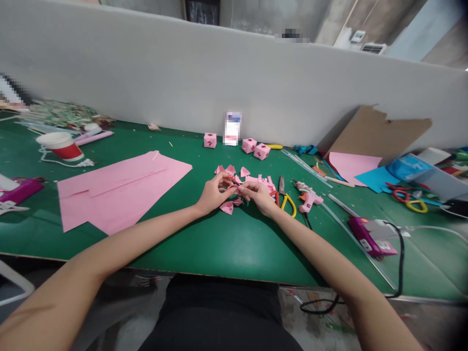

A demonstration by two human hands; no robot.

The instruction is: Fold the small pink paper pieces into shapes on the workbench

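My left hand and my right hand meet over the green table, fingers pinched together on a small pink paper piece between them. Around them lie several folded pink paper scraps. Three finished pink paper cubes stand farther back, by the grey partition. A large pink paper sheet lies flat to the left of my left arm.
Yellow-handled scissors and a pink glue gun lie right of my hands. A purple glue gun with a black cord sits nearer the edge. A red paper cup stands far left. Cardboard, blue paper and tools crowd the right.
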